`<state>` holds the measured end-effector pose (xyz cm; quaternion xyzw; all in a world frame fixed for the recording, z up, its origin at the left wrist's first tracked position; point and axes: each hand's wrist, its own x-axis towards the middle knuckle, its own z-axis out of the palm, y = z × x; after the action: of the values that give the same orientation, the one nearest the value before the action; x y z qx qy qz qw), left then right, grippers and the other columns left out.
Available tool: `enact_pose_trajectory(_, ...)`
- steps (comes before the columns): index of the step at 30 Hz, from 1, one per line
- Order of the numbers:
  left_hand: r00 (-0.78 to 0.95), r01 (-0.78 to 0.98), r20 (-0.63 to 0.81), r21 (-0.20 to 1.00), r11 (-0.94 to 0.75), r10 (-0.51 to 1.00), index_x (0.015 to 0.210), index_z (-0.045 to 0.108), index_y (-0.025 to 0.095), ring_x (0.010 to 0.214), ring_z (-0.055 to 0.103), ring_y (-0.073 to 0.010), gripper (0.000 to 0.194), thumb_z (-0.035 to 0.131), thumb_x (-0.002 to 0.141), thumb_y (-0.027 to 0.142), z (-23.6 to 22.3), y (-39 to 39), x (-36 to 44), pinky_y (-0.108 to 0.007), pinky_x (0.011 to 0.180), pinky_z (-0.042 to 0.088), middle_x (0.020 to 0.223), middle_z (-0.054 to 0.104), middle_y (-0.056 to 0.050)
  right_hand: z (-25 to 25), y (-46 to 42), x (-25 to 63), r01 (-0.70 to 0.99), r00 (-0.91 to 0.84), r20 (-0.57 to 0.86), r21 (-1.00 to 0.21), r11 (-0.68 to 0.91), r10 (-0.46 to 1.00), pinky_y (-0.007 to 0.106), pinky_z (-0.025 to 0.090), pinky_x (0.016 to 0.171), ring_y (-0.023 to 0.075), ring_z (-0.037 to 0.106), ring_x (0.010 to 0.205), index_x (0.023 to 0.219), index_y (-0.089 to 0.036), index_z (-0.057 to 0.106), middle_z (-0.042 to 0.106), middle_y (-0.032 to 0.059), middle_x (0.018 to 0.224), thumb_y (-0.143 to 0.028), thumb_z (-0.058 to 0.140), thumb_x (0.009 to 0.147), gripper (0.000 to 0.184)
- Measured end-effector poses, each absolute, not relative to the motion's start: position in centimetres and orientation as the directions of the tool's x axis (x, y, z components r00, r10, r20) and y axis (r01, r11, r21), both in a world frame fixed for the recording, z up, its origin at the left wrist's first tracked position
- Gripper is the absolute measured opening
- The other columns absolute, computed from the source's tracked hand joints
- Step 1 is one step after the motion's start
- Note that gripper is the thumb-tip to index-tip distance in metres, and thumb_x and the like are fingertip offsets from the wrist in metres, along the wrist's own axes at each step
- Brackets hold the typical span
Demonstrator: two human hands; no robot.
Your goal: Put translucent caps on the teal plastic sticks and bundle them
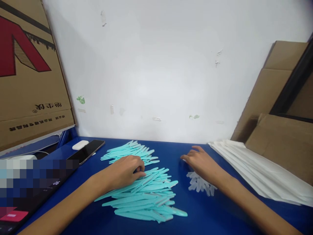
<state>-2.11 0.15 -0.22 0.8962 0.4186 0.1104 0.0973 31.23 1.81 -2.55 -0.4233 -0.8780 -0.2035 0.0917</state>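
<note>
Turquoise eyebrow razors lie in two heaps, a larger near pile [146, 202] and a smaller far pile [129, 150] partly behind my left hand. My left hand [127, 171] rests over the near pile's back edge with its fingers curled in and its thumb close to them. Whatever is between those fingers is hidden. To the right, a small cluster of clear plastic caps [200, 184] sits on the blue table. Just beyond it is my right hand [199, 161], palm down, fingers apart, its forearm passing beside the caps. A tiny pale bit shows under its leftmost fingertip.
On the blue table [168, 153], a phone [88, 151] and a white case [80, 145] lie at the left, near a dark screen partly pixelated. White sheets [256, 173] are stacked at the right. Cardboard boxes [29, 85] flank both sides, with a white wall [151, 65] behind.
</note>
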Motion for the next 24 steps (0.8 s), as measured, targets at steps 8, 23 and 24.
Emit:
enact_pose_trajectory(8,0.619,0.745,0.152,0.195,-0.638,0.770,0.080,0.070,0.021,0.072,0.065,-0.0215,0.021,0.053,0.092,0.025,-0.6,-0.2,-2.1,-0.029,0.058,0.038,0.082,0.072,-0.006,-1.7,0.5,29.7,0.776,-0.600,0.487,0.164,0.609,0.634,0.040,0.056,0.077,0.0248,0.070,0.088,0.127,-0.022,0.066,0.073,0.0097,0.106,-0.009,0.048,0.098,0.037)
enact_pose_trajectory(23,0.554,0.753,0.330,0.193,-0.629,0.765,0.111,0.057,0.022,0.084,0.062,-0.0220,0.028,0.032,0.107,0.032,-0.7,-0.7,-1.2,-0.032,0.070,0.041,0.103,0.066,-0.005,-2.6,-1.4,26.9,0.621,-0.301,0.679,-0.393,0.678,0.670,0.037,0.058,0.077,0.0230,0.071,0.085,0.101,-0.029,0.076,0.079,0.0014,0.092,-0.032,0.067,0.094,0.012)
enact_pose_trajectory(24,0.560,0.744,0.334,0.200,-0.637,0.759,0.112,0.057,0.023,0.082,0.062,-0.0212,0.026,0.033,0.107,0.033,-0.8,-0.8,-1.1,-0.032,0.070,0.041,0.103,0.066,-0.004,-2.7,-1.4,26.9,0.608,-0.310,0.693,-0.382,0.696,0.650,0.038,0.058,0.079,0.0230,0.071,0.086,0.099,-0.028,0.076,0.079,0.0012,0.092,-0.031,0.068,0.093,0.011)
